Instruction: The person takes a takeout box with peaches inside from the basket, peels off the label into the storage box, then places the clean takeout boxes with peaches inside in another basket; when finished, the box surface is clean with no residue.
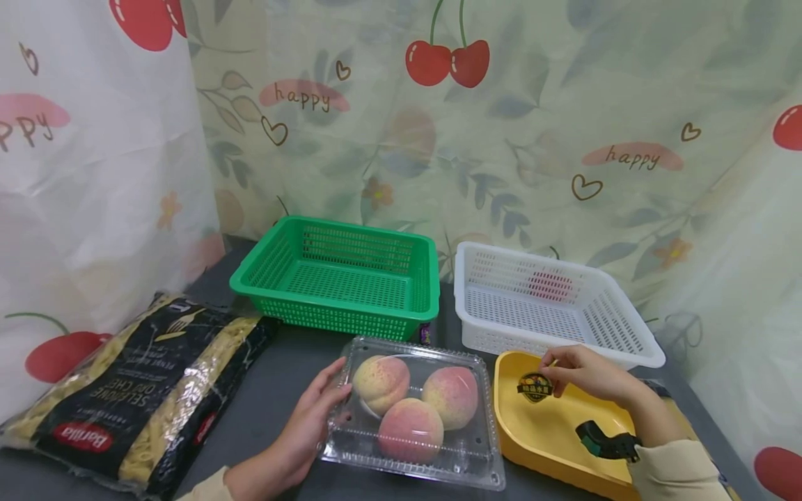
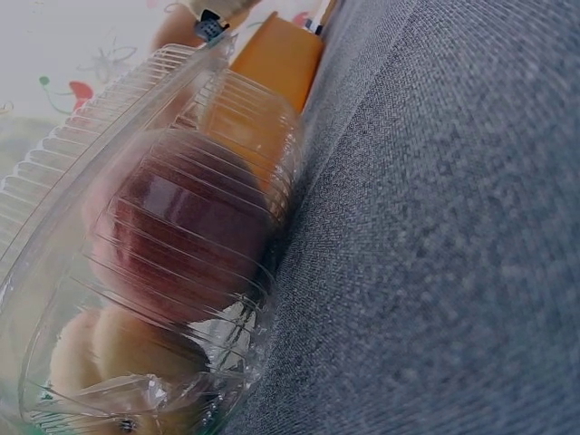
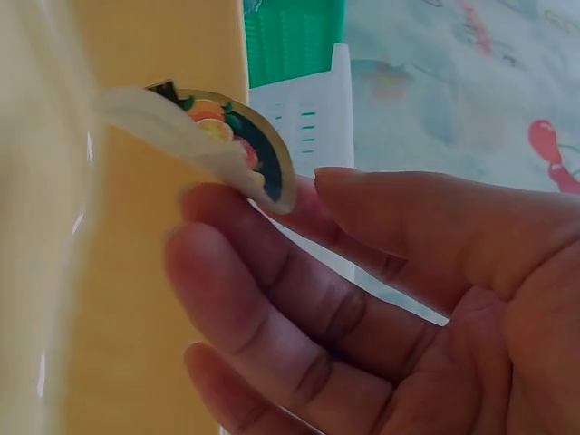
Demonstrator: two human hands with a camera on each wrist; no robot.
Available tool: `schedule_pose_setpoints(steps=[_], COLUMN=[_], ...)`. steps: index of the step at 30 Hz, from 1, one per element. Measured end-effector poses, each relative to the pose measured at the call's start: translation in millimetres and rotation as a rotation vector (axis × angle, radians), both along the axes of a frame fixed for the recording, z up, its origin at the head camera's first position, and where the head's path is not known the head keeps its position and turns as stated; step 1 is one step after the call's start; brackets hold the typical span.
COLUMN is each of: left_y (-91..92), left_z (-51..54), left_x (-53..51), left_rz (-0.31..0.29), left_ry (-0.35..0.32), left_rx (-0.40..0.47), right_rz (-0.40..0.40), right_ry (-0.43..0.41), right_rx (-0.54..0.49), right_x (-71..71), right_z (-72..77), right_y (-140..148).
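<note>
Above the yellow plastic tray with rounded corners hangs a small, dark sticker with a gold edge, printed fruit and yellow lettering, its pale underside curling into sight in the right wrist view. The right hand pinches it by the edge between thumb and finger, while the other fingers of that hand bend loosely beside it. A black strap with a green patch circles the right wrist, just ahead of a cream sleeve. Just left of the tray, a clear, ribbed plastic box sits closed on the dark grey fabric-covered surface, with three round, pink and yellow peaches inside; whether box and tray touch, I cannot tell. The left hand lies against the box's left side, its thumb and a finger stretched out and apart, the remaining fingers hidden. Behind the box stands a green, rectangular plastic basket with slotted walls, and behind the tray a similar white plastic basket. To the far left lies a large black and clear plastic bag of pasta with a red oval label. Pale fabric printed with cherries, leaves and "happy" hangs all round
</note>
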State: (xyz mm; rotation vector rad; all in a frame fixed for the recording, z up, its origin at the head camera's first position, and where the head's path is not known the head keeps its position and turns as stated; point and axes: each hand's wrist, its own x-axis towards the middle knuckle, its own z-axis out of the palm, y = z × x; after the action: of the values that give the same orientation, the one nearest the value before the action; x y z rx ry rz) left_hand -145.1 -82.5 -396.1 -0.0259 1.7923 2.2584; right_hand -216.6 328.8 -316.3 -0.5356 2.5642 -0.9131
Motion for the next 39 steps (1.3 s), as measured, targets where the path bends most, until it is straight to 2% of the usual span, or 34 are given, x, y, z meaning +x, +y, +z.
schedule_pose_setpoints(steps=[8,16,25,39], left_y=[-0.4,-0.4,0.2,0.7], left_z=[0.8,-0.2,-0.2,-1.0], left_x=[0.3,-0.9,0.7,1.2], left_rz=[-0.007,-0.006,-0.001,-0.001], left_ry=[-0.005,-0.013,0.002,0.005], left_rx=[0.001,0.008,0.004,0.005], right_rz=[0.014,0.089,0.035,0.002], right_ry=[-0.052,-0.023,0.002,-0.02], right_rx=[-0.028,-0.042,0.02,-0.036], right_x=[1.2,0.8,2.9,4.8], right_z=[-5.9,-10.3,-10.4,-7.3], right_y=[6,11,10,9])
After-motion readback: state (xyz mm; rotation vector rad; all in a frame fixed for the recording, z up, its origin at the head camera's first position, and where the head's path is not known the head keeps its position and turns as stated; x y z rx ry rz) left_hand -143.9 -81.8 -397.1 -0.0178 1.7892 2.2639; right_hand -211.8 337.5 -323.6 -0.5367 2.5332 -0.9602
